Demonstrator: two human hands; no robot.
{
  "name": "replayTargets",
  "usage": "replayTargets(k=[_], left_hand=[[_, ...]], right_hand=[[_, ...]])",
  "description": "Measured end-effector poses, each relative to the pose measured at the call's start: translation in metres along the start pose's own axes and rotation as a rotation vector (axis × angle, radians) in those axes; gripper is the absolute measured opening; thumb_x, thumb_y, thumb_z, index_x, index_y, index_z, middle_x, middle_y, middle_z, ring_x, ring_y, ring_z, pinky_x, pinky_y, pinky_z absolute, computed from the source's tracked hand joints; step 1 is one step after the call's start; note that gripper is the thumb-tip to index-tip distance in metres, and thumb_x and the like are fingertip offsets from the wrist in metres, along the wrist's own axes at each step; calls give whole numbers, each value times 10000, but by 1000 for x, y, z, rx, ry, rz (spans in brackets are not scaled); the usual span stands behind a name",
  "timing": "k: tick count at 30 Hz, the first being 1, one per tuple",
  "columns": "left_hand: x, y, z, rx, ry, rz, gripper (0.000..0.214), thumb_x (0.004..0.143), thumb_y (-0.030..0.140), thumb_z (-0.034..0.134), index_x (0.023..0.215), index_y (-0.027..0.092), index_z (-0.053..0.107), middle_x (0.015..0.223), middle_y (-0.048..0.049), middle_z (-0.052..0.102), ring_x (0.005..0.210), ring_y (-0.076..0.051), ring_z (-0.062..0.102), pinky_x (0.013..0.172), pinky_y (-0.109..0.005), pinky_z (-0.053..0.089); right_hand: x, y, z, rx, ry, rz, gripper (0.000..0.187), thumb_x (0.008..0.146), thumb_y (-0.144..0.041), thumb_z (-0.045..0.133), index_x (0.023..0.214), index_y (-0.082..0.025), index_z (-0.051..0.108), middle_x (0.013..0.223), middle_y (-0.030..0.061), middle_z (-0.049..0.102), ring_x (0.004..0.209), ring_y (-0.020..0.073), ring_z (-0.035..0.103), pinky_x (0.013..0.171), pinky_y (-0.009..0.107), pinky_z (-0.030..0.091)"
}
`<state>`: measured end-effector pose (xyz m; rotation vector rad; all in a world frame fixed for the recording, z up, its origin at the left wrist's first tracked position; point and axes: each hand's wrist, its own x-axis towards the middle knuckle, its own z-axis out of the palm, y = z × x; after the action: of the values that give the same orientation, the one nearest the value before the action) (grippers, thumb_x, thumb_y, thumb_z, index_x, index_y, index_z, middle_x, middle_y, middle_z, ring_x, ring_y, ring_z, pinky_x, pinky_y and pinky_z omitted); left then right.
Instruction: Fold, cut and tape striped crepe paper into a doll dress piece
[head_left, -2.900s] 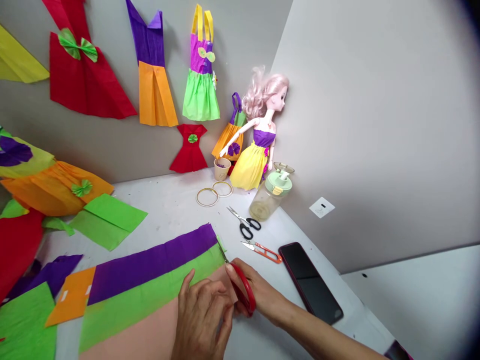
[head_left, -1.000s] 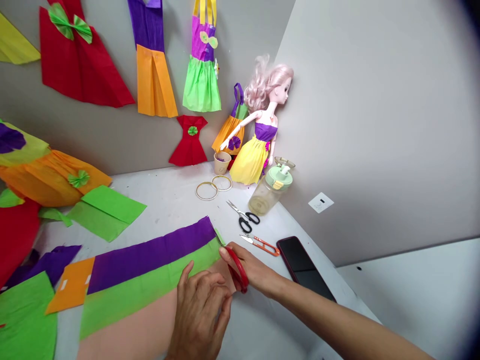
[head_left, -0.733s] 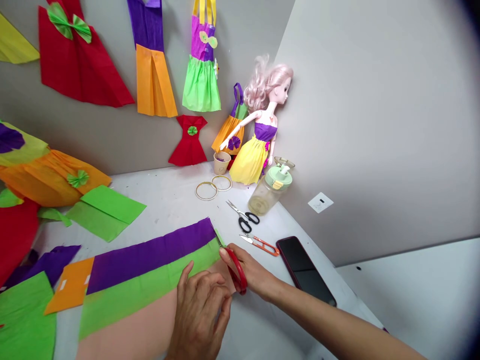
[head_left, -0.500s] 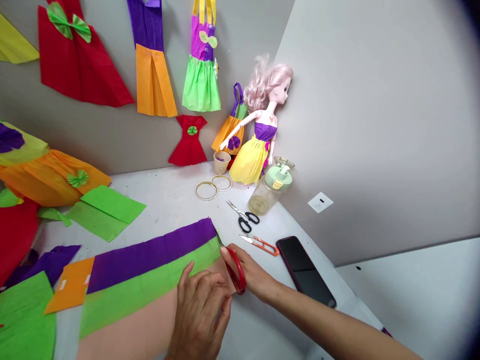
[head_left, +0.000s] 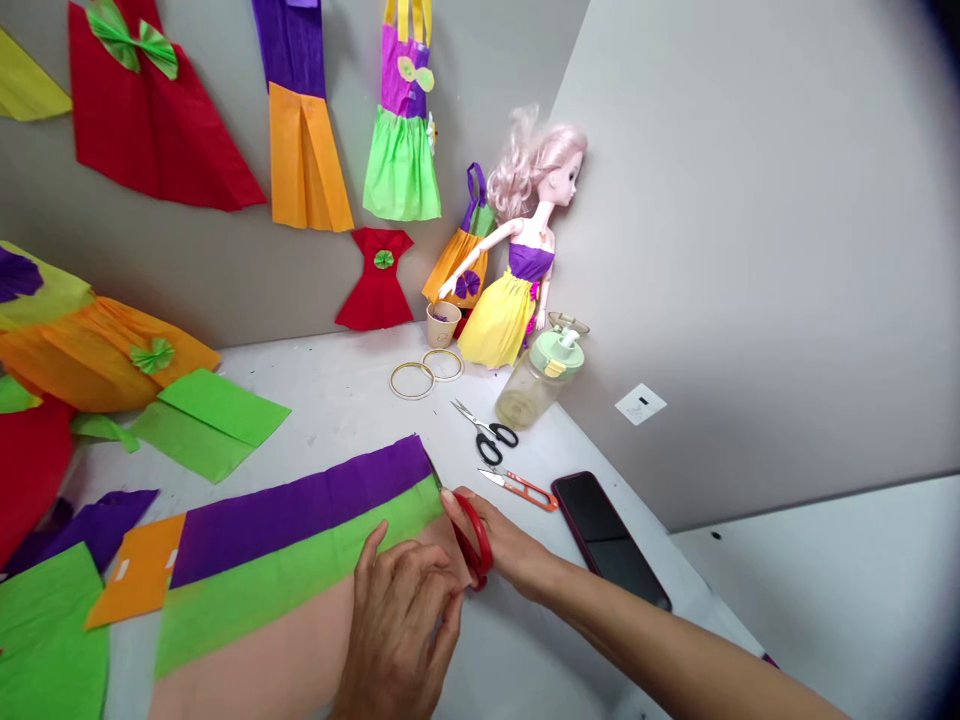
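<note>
My right hand (head_left: 506,545) grips red-handled scissors (head_left: 480,545), with their blades at the right edge of a layered sheet that looks like crepe paper or thin fabric. The sheet shows a purple band (head_left: 315,515) at the far side, a green band (head_left: 300,580) in the middle and a peach layer (head_left: 255,655) nearest me. My left hand (head_left: 405,620) lies on the peach and green part just left of the scissors, fingers partly bent and holding nothing. An orange piece (head_left: 139,575) with white marks touches the sheet's left end.
Beyond the sheet lie black-handled scissors (head_left: 491,440), orange thread snips (head_left: 529,490), a phone (head_left: 611,540), a bottle (head_left: 536,385), two bangles (head_left: 411,381) and a paper cup (head_left: 442,326). A doll (head_left: 525,260) stands at the corner. Green pieces (head_left: 217,425) lie left; small dresses (head_left: 311,160) hang on the wall.
The scissors have shifted very slightly at the sheet's right edge, and a thin green sliver beside the blades no longer shows. My left hand stays in place.
</note>
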<state>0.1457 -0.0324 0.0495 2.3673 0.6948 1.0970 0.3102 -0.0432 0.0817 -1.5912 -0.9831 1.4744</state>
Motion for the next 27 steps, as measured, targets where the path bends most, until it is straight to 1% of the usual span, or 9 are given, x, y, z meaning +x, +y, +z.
replayTargets(k=[5,9,11,14,17,19,22,24,27], left_hand=[[0,-1,-1,2,-7,20,135,874,95,589,868,229,606,915,-9,651,936,-185,536,1116,-468,221],[0,-5,-2,12,-14,45,136,864,92,599,867,228,606,916,-8,650,929,-181,534,1120,-451,210],[0,-6,-1,12,-12,47,135,859,92,605,864,227,607,919,-8,650,924,-180,535,1118,-452,211],[0,-4,2,1,6,41,130,861,94,599,849,224,604,916,-10,652,912,-180,539,1110,-462,226],[-1,-2,5,-30,57,-2,148,885,97,556,823,225,601,893,-8,650,894,-179,541,1104,-477,241],[-1,-2,6,-39,77,-28,164,893,97,538,812,226,599,886,-6,651,892,-178,542,1105,-485,242],[-1,-4,5,-18,29,0,143,877,101,569,832,231,607,903,-2,656,909,-178,542,1114,-465,228],[-1,-6,4,-4,-1,23,136,867,101,585,842,233,608,912,-1,657,916,-177,542,1120,-449,215],[-1,-6,3,-15,16,9,151,881,96,557,831,232,601,895,-3,653,907,-178,540,1119,-457,213]], right_hand=[[3,-6,-2,-76,66,7,556,853,-753,452,756,-209,394,666,-60,353,612,107,392,588,255,365],[5,-5,-2,-62,66,18,559,844,-753,470,768,-203,411,691,-56,359,637,110,390,610,261,364],[6,-4,-2,-49,58,22,564,833,-762,475,773,-204,420,682,-55,374,618,111,400,583,259,367],[7,-2,-1,-21,35,26,562,829,-776,462,784,-217,420,617,-63,393,532,112,403,499,254,351],[7,2,1,6,12,17,554,844,-778,428,786,-228,407,524,-77,400,445,110,389,434,245,319],[8,5,2,5,28,-3,553,845,-775,434,780,-227,407,495,-81,408,425,106,392,420,236,313],[11,10,3,3,60,-19,557,841,-771,450,754,-222,414,471,-82,419,407,97,393,403,225,310],[12,12,3,13,55,-15,557,849,-766,442,727,-223,411,436,-82,417,379,93,378,382,222,290],[13,12,2,31,55,-19,555,851,-758,449,717,-221,415,416,-83,410,362,90,362,372,220,267]])
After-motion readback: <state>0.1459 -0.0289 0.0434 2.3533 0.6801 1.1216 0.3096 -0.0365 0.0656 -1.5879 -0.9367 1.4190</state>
